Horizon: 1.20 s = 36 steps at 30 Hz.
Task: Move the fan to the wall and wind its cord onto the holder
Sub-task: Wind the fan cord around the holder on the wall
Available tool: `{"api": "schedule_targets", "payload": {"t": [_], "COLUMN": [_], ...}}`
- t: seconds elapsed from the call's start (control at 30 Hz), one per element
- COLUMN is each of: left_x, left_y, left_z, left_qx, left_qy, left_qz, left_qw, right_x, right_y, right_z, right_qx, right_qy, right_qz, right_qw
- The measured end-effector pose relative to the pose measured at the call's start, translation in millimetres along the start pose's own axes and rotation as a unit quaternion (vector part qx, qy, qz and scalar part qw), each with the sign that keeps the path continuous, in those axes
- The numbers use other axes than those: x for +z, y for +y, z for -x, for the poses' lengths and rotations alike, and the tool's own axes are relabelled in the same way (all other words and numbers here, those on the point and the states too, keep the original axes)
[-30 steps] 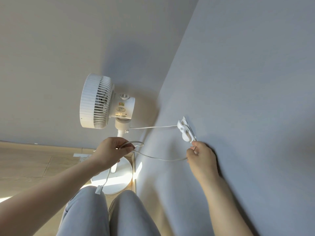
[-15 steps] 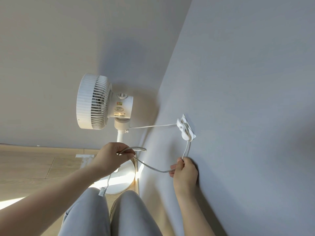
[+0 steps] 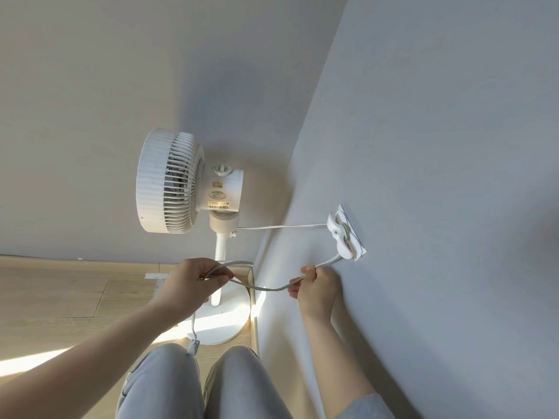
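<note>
White cord leaves the neck of the fan and runs across to the holder fixed on the wall. It passes through the holder and comes out at its lower end.

Just below the holder, the right hand has its fingers curled round the cord. A second ago that hand was up at the holder's lower tip. It has since dropped away, drawing the cord down with it.

From there the cord sags away from the holder to the left hand, which pinches a loop of slack, as it did a second ago. The plug hangs well below the holder, under the left hand and over the person's knee.

The fan stands upright beside the holder, on the side away from the right hand. Its round base rests on the wooden floor near the foot of the wall, so the move to the wall looks done.

The first pass of cord seems seated in the holder. The right hand looks set to bring the slack round for the next turn, and most of the winding is yet to do.
</note>
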<state>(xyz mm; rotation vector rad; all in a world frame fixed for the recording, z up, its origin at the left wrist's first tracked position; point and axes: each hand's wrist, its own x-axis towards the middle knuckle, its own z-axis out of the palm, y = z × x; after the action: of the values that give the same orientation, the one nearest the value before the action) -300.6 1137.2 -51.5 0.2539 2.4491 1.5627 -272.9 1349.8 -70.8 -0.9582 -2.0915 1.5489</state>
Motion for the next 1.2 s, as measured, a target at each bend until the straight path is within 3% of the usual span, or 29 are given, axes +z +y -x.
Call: {"api": "schedule_targets", "payload": {"t": [0.6, 0.77, 0.9, 1.2], "left_x": [-0.1, -3.3, -3.7, -5.8], "left_y": [-18.4, -18.8, -18.6, -0.1], "left_z": [-38.2, -39.2, -38.5, -36.0], "left_qx": [-0.022, -0.031, -0.030, 0.002], "left_qy": [-0.004, -0.004, 0.000, -0.002], "left_qz": [0.031, 0.029, 0.035, 0.031], "left_qw": [0.999, 0.999, 0.999, 1.000], "right_x": [59.8, 59.6, 53.7, 43.4], "right_y": [-49.9, -68.4, -82.8, -125.9], "right_z": [-71.6, -73.1, -74.1, -82.9], "right_qx": [0.072, 0.112, 0.124, 0.186], "right_qy": [0.028, -0.037, -0.093, -0.049], "right_qz": [-0.122, -0.177, -0.152, -0.331], "right_qw": [0.990, 0.977, 0.976, 0.924]}}
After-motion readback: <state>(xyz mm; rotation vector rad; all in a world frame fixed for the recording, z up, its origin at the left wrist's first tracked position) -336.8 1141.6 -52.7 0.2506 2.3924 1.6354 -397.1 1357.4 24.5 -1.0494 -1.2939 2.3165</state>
